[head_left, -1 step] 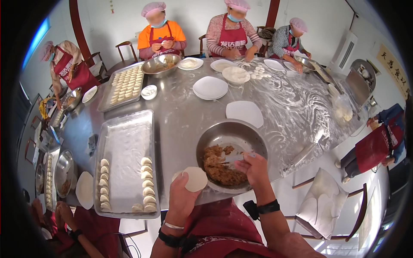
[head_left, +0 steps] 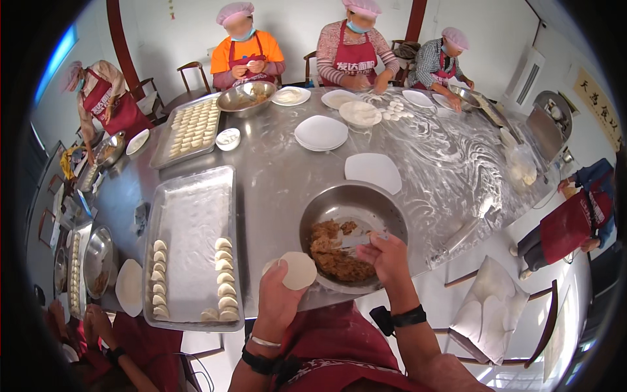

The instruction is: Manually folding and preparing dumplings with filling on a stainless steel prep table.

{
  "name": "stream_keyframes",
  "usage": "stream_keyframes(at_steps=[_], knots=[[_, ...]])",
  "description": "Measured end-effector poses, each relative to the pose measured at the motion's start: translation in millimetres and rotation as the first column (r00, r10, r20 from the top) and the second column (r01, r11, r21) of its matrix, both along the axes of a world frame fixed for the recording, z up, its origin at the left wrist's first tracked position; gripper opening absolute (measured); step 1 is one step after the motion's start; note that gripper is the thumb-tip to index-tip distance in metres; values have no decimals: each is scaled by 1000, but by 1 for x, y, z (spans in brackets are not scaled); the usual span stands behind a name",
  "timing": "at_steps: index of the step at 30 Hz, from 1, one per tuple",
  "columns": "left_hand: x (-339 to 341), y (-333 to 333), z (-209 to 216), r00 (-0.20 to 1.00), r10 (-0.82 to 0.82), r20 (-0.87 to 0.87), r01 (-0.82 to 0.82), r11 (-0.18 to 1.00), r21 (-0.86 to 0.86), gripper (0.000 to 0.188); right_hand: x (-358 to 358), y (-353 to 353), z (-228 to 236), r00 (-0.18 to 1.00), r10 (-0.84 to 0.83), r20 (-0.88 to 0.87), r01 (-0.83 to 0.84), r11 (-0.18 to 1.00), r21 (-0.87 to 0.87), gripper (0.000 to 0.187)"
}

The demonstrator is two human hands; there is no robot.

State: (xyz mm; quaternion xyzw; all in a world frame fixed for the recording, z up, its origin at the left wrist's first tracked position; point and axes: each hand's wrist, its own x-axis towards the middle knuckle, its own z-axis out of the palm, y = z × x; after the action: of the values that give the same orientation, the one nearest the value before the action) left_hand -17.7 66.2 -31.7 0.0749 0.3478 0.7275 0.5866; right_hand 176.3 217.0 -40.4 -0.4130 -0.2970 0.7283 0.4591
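Note:
My left hand (head_left: 275,297) is closed around the edge of a round, pale dumpling wrapper (head_left: 300,271), held up at the near left side of a steel bowl (head_left: 326,202). Inside that bowl lies brown minced filling (head_left: 334,253), heaped on the left and near side. My right hand (head_left: 386,258) grips a flat, light spatula (head_left: 354,240) over the bowl's right half, its tip at the filling. Left of the bowl, a metal tray (head_left: 192,209) bears two rows of folded dumplings (head_left: 225,289), one along each long side, nearer to me.
White plates (head_left: 373,171) stand beyond the bowl, with a small white flour bowl (head_left: 227,139) farther left. A full dumpling tray (head_left: 189,134) lies behind mine. Flour covers the steel table (head_left: 450,170) at right. Several co-workers surround the table; a cushioned chair (head_left: 486,307) is at right.

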Motion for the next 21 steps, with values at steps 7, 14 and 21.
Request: stream_keyframes(at_steps=[7,14,21], knots=[[5,8,5,992,11,122,-20,997,77,38,-20,-43,38,993,90,71,-99,986,133,20],[-9,3,10,994,1,105,-10,996,88,37,-18,-73,34,835,-188,517,-468,250,848,8],[-13,-5,8,977,63,204,-70,997,32,38,-6,-74,58,814,-168,556,-542,126,831,12]])
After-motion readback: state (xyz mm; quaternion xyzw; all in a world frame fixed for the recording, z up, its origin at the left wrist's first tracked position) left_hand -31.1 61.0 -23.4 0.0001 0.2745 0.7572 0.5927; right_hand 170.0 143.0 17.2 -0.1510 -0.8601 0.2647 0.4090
